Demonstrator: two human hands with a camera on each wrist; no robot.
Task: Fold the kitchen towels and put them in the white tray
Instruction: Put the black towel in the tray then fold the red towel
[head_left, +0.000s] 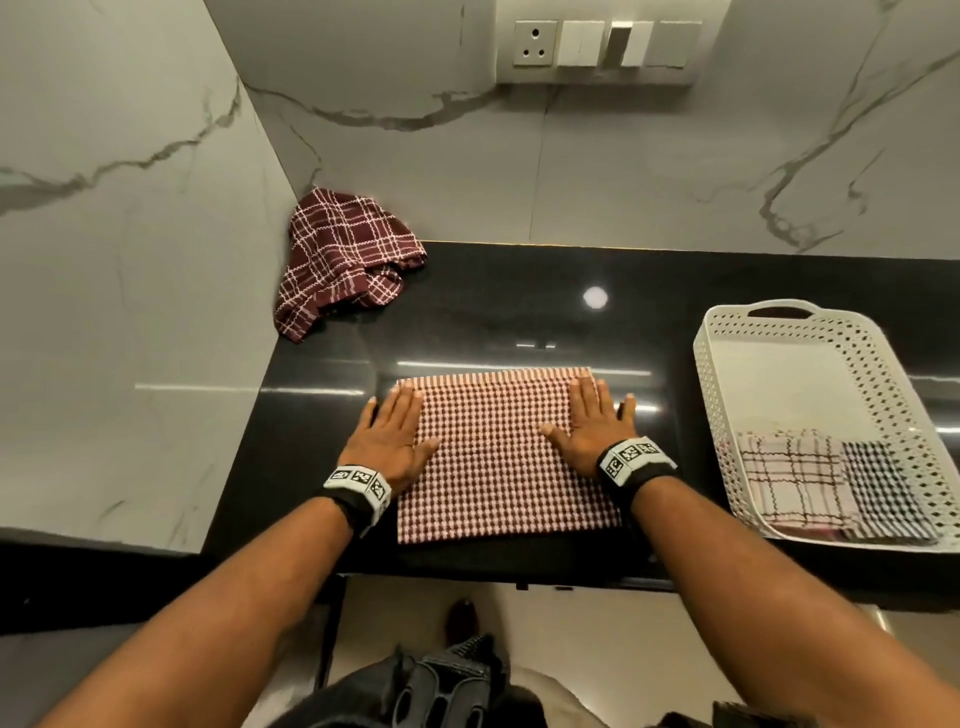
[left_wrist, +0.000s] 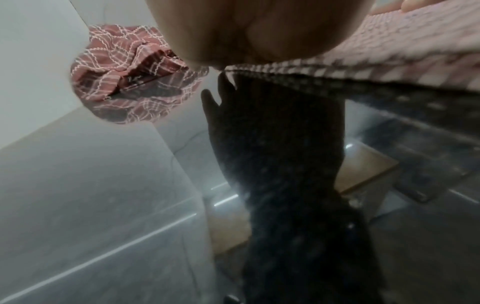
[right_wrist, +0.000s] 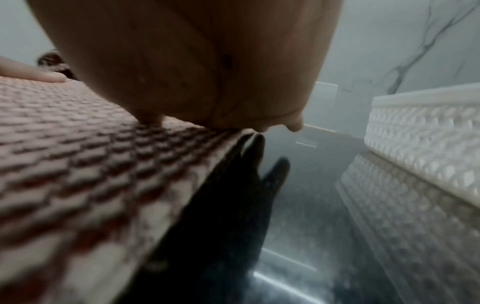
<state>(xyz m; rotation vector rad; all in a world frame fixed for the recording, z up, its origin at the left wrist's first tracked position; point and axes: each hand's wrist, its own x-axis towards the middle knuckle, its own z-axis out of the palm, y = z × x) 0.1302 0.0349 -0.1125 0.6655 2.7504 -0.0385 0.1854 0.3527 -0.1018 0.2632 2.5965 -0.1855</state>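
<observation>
A red-and-white checked towel (head_left: 498, 457) lies folded flat on the black counter (head_left: 519, 306). My left hand (head_left: 389, 436) presses flat on its left edge with straight fingers, palm (left_wrist: 246, 37) down. My right hand (head_left: 597, 421) lies flat on its right edge, palm (right_wrist: 194, 72) down on the weave (right_wrist: 78, 164). A crumpled maroon plaid towel (head_left: 343, 260) sits in the far left corner, also visible in the left wrist view (left_wrist: 124, 67). The white perforated tray (head_left: 727, 395) stands at the right, holding a folded plaid towel (head_left: 795, 478) and a folded dark checked towel (head_left: 878, 493).
Marble walls close off the back and left of the counter. A socket and switch panel (head_left: 597, 44) hangs on the back wall. The tray's side wall (right_wrist: 420, 131) stands close to the right of my right hand. The counter's front edge runs just below the towel.
</observation>
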